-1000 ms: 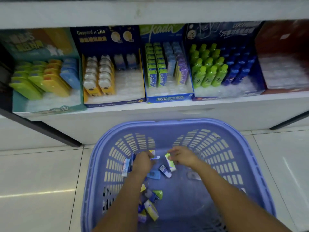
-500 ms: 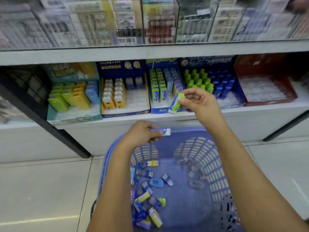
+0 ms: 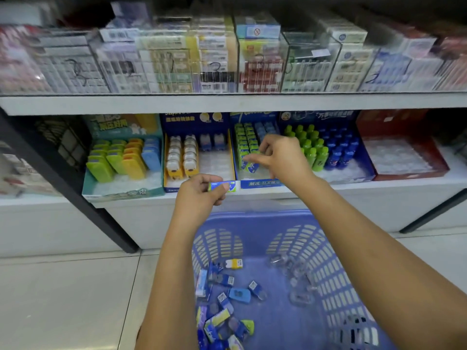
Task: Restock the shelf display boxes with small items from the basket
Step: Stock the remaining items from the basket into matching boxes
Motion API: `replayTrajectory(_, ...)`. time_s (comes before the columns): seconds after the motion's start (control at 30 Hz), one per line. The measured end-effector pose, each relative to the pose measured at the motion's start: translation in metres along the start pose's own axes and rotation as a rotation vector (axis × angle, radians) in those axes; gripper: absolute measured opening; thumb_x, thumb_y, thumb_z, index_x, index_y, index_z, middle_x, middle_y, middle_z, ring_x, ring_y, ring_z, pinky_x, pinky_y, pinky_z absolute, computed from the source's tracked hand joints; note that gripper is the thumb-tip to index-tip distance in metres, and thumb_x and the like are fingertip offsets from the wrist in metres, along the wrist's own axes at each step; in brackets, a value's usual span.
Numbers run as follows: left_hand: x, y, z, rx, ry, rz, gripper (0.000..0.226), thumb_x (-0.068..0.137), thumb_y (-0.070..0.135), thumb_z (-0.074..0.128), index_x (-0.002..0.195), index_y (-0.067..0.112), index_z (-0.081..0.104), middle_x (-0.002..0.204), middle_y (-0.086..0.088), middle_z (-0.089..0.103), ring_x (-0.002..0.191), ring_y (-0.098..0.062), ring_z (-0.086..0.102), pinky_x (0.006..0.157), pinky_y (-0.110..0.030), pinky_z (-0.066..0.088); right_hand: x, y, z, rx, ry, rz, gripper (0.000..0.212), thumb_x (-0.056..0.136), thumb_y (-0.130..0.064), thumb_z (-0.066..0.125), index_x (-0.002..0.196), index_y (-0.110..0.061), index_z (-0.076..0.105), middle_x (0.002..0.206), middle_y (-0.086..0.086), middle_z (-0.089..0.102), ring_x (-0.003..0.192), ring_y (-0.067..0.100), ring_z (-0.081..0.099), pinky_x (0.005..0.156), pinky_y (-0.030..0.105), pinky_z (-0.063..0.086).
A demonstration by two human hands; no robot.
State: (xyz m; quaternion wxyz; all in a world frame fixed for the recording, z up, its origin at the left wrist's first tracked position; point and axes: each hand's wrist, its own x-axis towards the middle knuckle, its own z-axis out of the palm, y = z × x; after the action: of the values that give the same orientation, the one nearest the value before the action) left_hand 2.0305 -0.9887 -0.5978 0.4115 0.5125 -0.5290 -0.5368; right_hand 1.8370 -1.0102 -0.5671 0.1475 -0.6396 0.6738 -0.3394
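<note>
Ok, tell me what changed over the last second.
Both hands rose out of the basket, each with a small packet. The right hand reached forward into the blue display box, bringing its green-and-blue packet to the front of a row; whether the fingers still pinch it is unclear. The left hand holds its blue packet near the shelf edge. Basket, its loose items and the other boxes stayed put.

basket (image 3: 252,218): perforated plastic | floor (image 3: 63,299): glossy tile | shelf (image 3: 252,103): smooth white
</note>
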Motion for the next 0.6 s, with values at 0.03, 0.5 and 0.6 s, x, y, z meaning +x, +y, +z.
replayTrajectory(0.03,0.002,-0.002,-0.001,-0.013,0.010,0.007,0.011,0.084,0.006,0.068,0.092,0.010,0.062,0.074,-0.003,0.064,0.057,-0.007,0.061,0.056,-0.013,0.051,0.003,-0.001,0.002,-0.011,0.000,-0.004,0.038,0.072,-0.039,0.078,0.074,-0.010,0.053,0.052,0.002,0.055,0.040,0.014,0.052,0.046,0.027,0.044)
replayTrajectory(0.5,0.010,-0.009,-0.005,-0.028,0.062,0.056,0.014,0.079,0.013,0.074,0.085,0.021,0.064,0.082,0.000,0.066,0.072,-0.005,0.060,0.064,-0.014,0.051,0.025,-0.028,-0.016,-0.296,-0.377,-0.048,0.021,0.085,-0.017,0.068,0.100,-0.003,0.067,0.089,0.012,0.072,0.073,0.022,0.069,0.077,0.035,0.056)
replayTrajectory(0.6,0.010,-0.007,-0.003,-0.059,0.031,0.094,0.013,0.083,0.010,0.069,0.092,0.018,0.065,0.083,0.001,0.064,0.077,-0.010,0.060,0.069,-0.018,0.052,0.022,-0.029,-0.010,-0.328,-0.422,-0.031,0.020,0.084,-0.017,0.069,0.097,-0.002,0.068,0.088,0.014,0.072,0.076,0.022,0.070,0.081,0.037,0.056)
